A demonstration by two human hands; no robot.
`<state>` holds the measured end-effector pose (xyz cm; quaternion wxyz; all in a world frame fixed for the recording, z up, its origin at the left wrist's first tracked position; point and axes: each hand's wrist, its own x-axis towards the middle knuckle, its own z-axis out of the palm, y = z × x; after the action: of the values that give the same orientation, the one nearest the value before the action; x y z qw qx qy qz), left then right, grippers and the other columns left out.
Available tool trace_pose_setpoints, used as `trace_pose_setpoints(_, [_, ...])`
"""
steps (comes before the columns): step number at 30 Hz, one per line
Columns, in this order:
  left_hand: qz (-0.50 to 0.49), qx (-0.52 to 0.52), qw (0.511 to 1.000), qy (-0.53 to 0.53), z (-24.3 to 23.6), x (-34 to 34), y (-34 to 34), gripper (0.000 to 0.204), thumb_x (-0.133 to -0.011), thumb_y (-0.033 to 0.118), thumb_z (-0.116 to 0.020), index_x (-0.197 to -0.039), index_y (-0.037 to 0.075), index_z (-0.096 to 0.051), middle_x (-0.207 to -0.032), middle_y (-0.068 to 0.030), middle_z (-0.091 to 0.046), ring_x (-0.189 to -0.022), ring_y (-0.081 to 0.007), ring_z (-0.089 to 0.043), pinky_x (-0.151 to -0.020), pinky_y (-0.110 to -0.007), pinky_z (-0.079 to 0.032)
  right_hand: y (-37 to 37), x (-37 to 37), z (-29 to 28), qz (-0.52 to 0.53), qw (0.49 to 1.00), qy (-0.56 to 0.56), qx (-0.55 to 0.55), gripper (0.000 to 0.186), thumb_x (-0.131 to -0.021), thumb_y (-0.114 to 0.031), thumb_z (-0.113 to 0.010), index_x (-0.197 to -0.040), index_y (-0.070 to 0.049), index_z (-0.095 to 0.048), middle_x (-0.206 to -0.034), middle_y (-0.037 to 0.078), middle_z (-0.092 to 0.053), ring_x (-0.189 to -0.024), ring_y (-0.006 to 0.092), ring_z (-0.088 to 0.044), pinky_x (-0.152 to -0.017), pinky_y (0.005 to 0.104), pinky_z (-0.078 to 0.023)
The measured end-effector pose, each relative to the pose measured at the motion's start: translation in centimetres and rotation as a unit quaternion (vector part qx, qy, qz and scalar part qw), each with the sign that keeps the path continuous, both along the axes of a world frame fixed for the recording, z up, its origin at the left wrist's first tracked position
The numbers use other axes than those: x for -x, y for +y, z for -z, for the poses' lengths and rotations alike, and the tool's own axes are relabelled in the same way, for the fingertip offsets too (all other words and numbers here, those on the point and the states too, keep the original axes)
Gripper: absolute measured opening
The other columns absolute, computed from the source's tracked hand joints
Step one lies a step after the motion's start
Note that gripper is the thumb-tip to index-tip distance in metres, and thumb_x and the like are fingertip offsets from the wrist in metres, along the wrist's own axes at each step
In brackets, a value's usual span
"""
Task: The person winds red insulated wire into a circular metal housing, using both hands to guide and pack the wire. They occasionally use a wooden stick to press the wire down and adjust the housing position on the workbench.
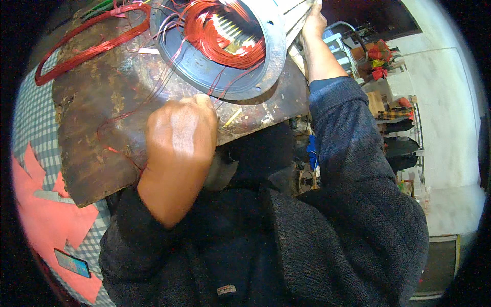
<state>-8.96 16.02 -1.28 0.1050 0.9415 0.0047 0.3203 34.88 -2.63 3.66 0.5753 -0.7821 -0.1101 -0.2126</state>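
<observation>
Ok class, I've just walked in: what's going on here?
A person is handling a round metal casing with red wire coils inside, on a worn board. The left grip is closed just below the casing's rim, where thin red wires come out; whether it pinches them is hidden. The right grip is up against the casing's outer side. A loose loop of red wire lies left of the casing.

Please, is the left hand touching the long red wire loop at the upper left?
Apart: the head view shows brown board surface between the left hand and the long red wire loop.
</observation>
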Motion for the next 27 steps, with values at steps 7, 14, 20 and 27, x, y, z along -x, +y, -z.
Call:
trace_pose_setpoints(7, [0.070, 0.050, 0.996, 0.024, -1.1, 1.0, -2.1, 0.006, -0.085, 0.008, -0.068, -0.086, 0.009, -0.062, -0.078, -0.0056, -0.062, -0.078, -0.0220, -0.067, -0.067, -0.037, -0.051, 0.2, 0.6, 0.0, -0.044, 0.998, -0.002, -0.039, 0.077, -0.105, -0.065, -0.053, -0.125, 0.008, -0.071, -0.118, 0.016, -0.073, -0.106, 0.0232, -0.067, -0.096, 0.0376, -0.052])
trace_pose_setpoints(14, [0.075, 0.112, 0.987, 0.083, -2.8, 2.4, 0.1, 0.005, -0.084, 0.008, -0.065, -0.081, 0.006, -0.061, -0.072, -0.0085, -0.060, -0.078, -0.0290, -0.065, -0.068, -0.043, -0.054, 0.2, 0.9, -0.2, -0.008, 1.000, 0.003, -0.011, 0.083, -0.103, -0.070, -0.051, -0.128, 0.007, -0.071, -0.121, 0.017, -0.074, -0.110, 0.0249, -0.068, -0.098, 0.0380, -0.052])
trace_pose_setpoints(20, [0.114, 0.084, 0.985, 0.095, -4.0, 5.6, 2.5, 0.007, -0.086, 0.008, -0.065, -0.091, 0.004, -0.063, -0.080, -0.0099, -0.062, -0.082, -0.0319, -0.064, -0.067, -0.044, -0.051, 0.3, 0.3, 0.3, -0.011, 0.999, -0.006, -0.045, 0.086, -0.102, -0.073, -0.052, -0.126, 0.007, -0.072, -0.121, 0.018, -0.073, -0.111, 0.0257, -0.067, -0.100, 0.0383, -0.051])
trace_pose_setpoints(27, [0.126, 0.159, 0.953, 0.227, -3.6, 10.2, 3.4, 0.029, -0.090, 0.009, -0.074, -0.118, 0.006, -0.064, -0.085, -0.0117, -0.065, -0.072, -0.0334, -0.066, -0.063, -0.046, -0.051, -0.3, 0.1, 0.1, 0.086, 0.995, 0.018, 0.048, 0.089, -0.097, -0.078, -0.053, -0.109, 0.007, -0.076, -0.106, 0.018, -0.074, -0.103, 0.0260, -0.066, -0.097, 0.0412, -0.050])
